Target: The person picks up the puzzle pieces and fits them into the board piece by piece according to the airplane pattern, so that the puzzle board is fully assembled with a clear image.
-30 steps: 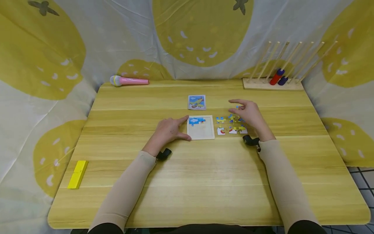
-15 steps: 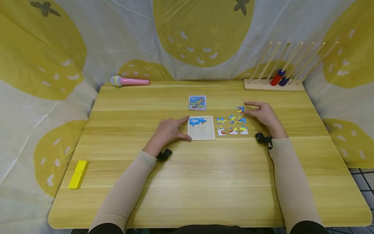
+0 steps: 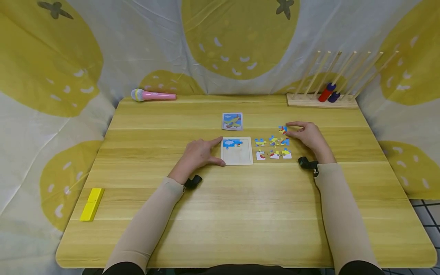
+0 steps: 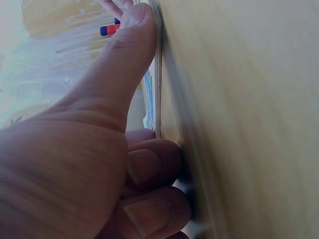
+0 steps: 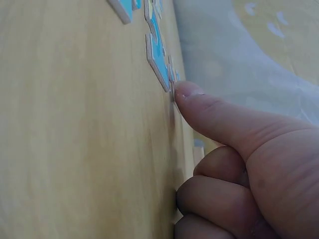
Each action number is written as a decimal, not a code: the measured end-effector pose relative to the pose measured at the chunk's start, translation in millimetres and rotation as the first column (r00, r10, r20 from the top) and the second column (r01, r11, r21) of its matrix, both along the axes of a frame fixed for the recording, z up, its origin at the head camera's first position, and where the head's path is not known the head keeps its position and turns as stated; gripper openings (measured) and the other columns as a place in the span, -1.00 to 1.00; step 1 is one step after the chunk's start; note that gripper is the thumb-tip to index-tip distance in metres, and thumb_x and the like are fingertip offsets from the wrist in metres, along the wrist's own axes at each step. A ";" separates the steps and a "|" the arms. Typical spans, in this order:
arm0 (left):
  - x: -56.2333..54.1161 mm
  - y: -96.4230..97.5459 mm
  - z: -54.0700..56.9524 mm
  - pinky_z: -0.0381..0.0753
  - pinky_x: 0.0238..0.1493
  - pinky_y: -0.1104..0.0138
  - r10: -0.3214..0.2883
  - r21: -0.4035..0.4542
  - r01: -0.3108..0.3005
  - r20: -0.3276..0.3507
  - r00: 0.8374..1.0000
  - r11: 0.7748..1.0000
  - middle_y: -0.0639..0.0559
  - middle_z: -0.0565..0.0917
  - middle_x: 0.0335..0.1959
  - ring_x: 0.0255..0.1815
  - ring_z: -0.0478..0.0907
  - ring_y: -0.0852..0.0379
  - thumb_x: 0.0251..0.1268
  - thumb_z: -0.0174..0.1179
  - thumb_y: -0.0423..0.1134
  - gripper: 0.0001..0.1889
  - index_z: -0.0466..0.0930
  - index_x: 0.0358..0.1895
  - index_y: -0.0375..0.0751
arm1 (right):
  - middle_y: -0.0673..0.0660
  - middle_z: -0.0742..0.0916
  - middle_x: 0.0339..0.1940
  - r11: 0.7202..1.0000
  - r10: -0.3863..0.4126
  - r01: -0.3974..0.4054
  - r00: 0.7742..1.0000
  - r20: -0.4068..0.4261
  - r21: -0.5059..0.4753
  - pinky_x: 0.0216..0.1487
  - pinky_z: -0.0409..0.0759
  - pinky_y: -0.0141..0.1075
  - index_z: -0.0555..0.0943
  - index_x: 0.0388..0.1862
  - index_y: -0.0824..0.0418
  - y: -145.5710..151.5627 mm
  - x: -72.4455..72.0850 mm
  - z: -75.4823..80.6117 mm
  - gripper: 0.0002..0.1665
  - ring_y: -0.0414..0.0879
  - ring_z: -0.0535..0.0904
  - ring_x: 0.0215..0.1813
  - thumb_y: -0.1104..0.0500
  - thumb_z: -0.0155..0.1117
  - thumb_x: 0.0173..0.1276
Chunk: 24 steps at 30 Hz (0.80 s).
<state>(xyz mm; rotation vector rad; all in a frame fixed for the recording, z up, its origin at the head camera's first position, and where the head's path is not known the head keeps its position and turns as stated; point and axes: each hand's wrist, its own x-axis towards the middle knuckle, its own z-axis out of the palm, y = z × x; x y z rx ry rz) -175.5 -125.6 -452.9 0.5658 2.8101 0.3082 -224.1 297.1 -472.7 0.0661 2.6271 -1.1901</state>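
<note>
My left hand [image 3: 199, 153] holds the left side of a square wooden puzzle board [image 3: 237, 154], index finger at its far corner and thumb at its near corner. A few blue cloud pieces [image 3: 231, 143] lie joined at the board's upper left. My right hand [image 3: 309, 138] pinches the right side of a blue, yellow and red puzzle piece [image 3: 282, 130] between thumb and index finger; in the right wrist view, the thumb [image 5: 209, 107] is low at the pieces. Several more puzzle pieces [image 3: 274, 153] lie in rows right of the board. A picture card [image 3: 232, 121] of a yellow aeroplane lies beyond it.
A pink toy microphone [image 3: 156, 95] lies at the back left. At the back right stands a wooden peg rack [image 3: 319, 101] with red and blue beads. Yellow blocks [image 3: 91, 204] lie near the left edge of the wooden table [image 3: 240, 221]. Patterned cloth hangs behind.
My right hand has moved right from above the pieces, and its fingertips are now at the uppermost piece's right side. My left hand has stayed at the board.
</note>
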 end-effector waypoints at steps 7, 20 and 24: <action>-0.2 1.5 0.2 0.14 -0.46 0.26 -0.009 0.000 0.009 -0.003 1.000 1.000 0.09 0.27 -0.61 -0.52 0.12 0.12 -0.07 0.45 0.55 0.15 0.29 0.66 0.24 | -0.14 0.43 -0.69 1.000 -0.018 0.018 1.000 0.002 0.014 -0.42 0.27 -0.23 0.64 0.45 0.01 0.5 0.9 0.1 -0.33 -0.18 0.28 -0.54 -0.20 0.45 0.45; 0.3 1.4 1.3 0.14 -0.45 0.25 0.017 0.002 -0.017 0.024 1.000 1.000 0.10 0.24 -0.60 -0.52 0.11 0.11 -0.07 0.46 0.54 0.16 0.27 0.67 0.25 | -0.09 0.55 -0.59 1.000 -0.009 0.009 1.000 -0.002 0.025 -0.28 0.32 -0.19 0.65 0.43 0.03 -3.6 -0.6 1.6 -0.34 -0.11 0.37 -0.40 -0.21 0.44 0.45; -0.3 1.6 0.9 0.13 -0.45 0.25 0.017 -0.003 -0.017 0.028 0.999 1.000 0.11 0.21 -0.60 -0.52 0.10 0.12 -0.07 0.45 0.55 0.16 0.27 0.67 0.25 | -0.07 0.57 -0.58 1.000 -0.010 0.009 1.000 0.004 0.028 -0.28 0.32 -0.19 0.66 0.42 0.05 -4.5 -0.3 2.6 -0.35 -0.11 0.39 -0.39 -0.20 0.44 0.46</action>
